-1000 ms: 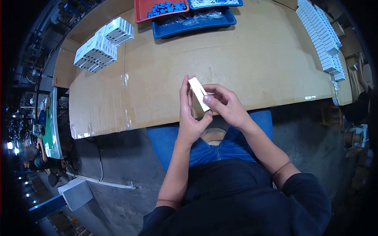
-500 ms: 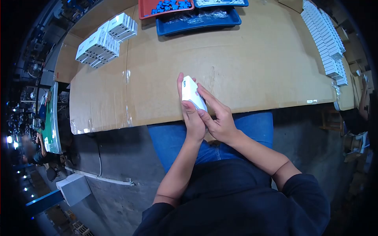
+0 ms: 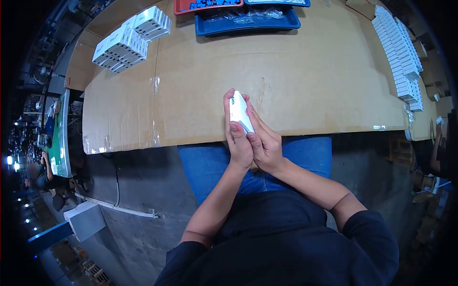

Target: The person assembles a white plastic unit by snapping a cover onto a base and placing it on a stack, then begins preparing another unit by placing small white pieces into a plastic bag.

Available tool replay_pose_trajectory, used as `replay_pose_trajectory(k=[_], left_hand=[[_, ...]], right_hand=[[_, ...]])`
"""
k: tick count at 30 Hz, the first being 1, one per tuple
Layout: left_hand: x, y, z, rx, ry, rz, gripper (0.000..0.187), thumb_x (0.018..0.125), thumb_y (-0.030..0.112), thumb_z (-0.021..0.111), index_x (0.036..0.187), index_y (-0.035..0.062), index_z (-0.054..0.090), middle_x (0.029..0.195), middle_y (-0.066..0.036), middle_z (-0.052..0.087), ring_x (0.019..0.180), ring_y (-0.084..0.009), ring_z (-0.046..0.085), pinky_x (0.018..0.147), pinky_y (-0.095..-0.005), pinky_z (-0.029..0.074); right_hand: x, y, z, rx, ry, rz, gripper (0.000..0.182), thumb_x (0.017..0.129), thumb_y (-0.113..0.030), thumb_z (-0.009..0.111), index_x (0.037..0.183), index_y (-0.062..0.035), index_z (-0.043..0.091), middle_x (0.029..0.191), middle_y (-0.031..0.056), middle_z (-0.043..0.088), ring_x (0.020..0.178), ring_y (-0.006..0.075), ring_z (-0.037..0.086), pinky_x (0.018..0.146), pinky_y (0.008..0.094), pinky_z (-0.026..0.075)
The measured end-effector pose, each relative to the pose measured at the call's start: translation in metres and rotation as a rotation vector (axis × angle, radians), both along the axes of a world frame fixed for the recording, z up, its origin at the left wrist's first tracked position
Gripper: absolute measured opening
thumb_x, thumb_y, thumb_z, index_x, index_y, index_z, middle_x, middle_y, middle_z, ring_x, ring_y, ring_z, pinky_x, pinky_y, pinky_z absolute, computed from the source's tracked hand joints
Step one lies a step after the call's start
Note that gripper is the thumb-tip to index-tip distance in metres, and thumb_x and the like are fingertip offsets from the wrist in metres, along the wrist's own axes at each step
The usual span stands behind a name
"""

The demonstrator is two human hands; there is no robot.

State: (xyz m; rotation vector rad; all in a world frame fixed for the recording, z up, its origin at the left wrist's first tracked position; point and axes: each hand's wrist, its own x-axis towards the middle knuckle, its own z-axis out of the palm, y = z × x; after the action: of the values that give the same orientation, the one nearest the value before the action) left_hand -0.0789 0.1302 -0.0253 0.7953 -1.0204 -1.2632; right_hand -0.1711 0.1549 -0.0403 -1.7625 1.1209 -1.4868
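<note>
Cardboard covered the worktable (image 3: pixel 200 86), with a blue tray (image 3: pixel 248 31) by its far edge. From where I stood, the left hand (image 3: pixel 242 151) and right hand (image 3: pixel 269 148) were pressed together around a white printed case (image 3: pixel 240 113), upheld just by the near edge. Its smooth sides could have slid between those flat palms if the pressure turned uneven, dropping it past that edge. Towards the right edge, an uneven row of white cases (image 3: pixel 399 53) looked liable to topple, should an elbow have jolted the cardboard
</note>
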Motion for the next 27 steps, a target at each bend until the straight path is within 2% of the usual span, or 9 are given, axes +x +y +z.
replay_pose_trajectory(k=[8,12,15,18,22,23,24,26,27], left_hand=[[0.002,0.003,-0.009,0.001,0.004,0.018,0.098,0.099,0.078,0.036,0.161,0.0020,0.023,0.145,-0.017,0.046,0.137,-0.0249,0.044,0.119,-0.0395,0.030],[0.002,0.003,-0.008,0.033,-0.031,0.046,0.096,0.098,0.080,0.034,0.158,0.0050,0.026,0.137,-0.013,0.049,0.132,-0.0223,0.046,0.115,-0.0367,0.032],[0.002,0.002,-0.010,0.067,0.090,0.025,0.097,0.097,0.081,0.035,0.158,0.0049,0.027,0.138,-0.013,0.049,0.131,-0.0227,0.046,0.115,-0.0370,0.032],[0.002,0.001,-0.014,0.022,0.028,0.048,0.098,0.098,0.080,0.037,0.160,0.0051,0.025,0.139,-0.013,0.047,0.131,-0.0229,0.046,0.116,-0.0374,0.033],[0.011,-0.002,-0.013,-0.036,-0.035,0.074,0.095,0.102,0.071,0.040,0.161,-0.0004,0.023,0.148,-0.020,0.043,0.140,-0.0288,0.040,0.120,-0.0426,0.028],[0.016,-0.003,-0.010,-0.117,-0.158,0.103,0.097,0.098,0.069,0.043,0.161,-0.0017,0.023,0.150,-0.023,0.042,0.141,-0.0315,0.040,0.120,-0.0444,0.028],[0.020,-0.005,-0.008,-0.201,-0.282,0.128,0.099,0.095,0.067,0.045,0.161,-0.0030,0.023,0.152,-0.025,0.041,0.141,-0.0342,0.040,0.120,-0.0463,0.027],[0.021,-0.006,-0.009,-0.280,-0.405,0.149,0.101,0.092,0.065,0.047,0.160,-0.0044,0.023,0.153,-0.027,0.040,0.142,-0.0369,0.041,0.120,-0.0481,0.027],[0.019,-0.006,-0.013,-0.285,-0.396,0.138,0.100,0.092,0.064,0.047,0.159,-0.0053,0.024,0.153,-0.028,0.040,0.140,-0.0378,0.043,0.119,-0.0489,0.029]], right_hand=[[0.004,0.002,-0.007,-0.016,0.029,-0.036,0.047,0.107,-0.016,0.054,0.148,0.0071,0.050,0.150,0.0321,0.050,0.135,0.0433,0.056,0.104,0.0406,0.052],[0.004,0.001,-0.009,-0.018,0.024,-0.035,0.047,0.107,-0.015,0.053,0.148,0.0079,0.050,0.150,0.0320,0.051,0.134,0.0432,0.057,0.104,0.0407,0.052],[0.002,0.001,-0.009,0.000,0.006,-0.023,0.045,0.108,-0.014,0.052,0.147,0.0090,0.050,0.148,0.0319,0.052,0.132,0.0428,0.059,0.103,0.0409,0.053],[0.008,0.003,-0.008,0.005,0.011,-0.023,0.047,0.109,-0.015,0.051,0.149,0.0094,0.047,0.151,0.0311,0.050,0.136,0.0406,0.056,0.106,0.0410,0.050],[0.011,-0.001,0.000,0.224,-0.331,0.092,0.048,0.111,-0.024,0.049,0.147,0.0074,0.048,0.153,0.0232,0.051,0.139,0.0304,0.054,0.111,0.0381,0.046],[0.010,-0.004,0.004,0.344,-0.490,0.154,0.049,0.112,-0.029,0.050,0.146,0.0061,0.049,0.151,0.0195,0.054,0.137,0.0260,0.055,0.110,0.0366,0.046],[0.006,-0.008,0.008,0.336,-0.492,0.153,0.049,0.112,-0.029,0.050,0.146,0.0061,0.049,0.151,0.0195,0.054,0.137,0.0260,0.055,0.110,0.0366,0.046],[-0.003,-0.009,0.023,0.743,-0.755,0.247,0.052,0.110,-0.036,0.055,0.143,0.0030,0.051,0.140,0.0131,0.060,0.126,0.0186,0.059,0.104,0.0335,0.049],[-0.003,-0.009,0.032,0.789,-0.808,0.241,0.057,0.106,-0.037,0.062,0.146,0.0016,0.049,0.134,0.0123,0.062,0.121,0.0162,0.061,0.099,0.0325,0.050]])
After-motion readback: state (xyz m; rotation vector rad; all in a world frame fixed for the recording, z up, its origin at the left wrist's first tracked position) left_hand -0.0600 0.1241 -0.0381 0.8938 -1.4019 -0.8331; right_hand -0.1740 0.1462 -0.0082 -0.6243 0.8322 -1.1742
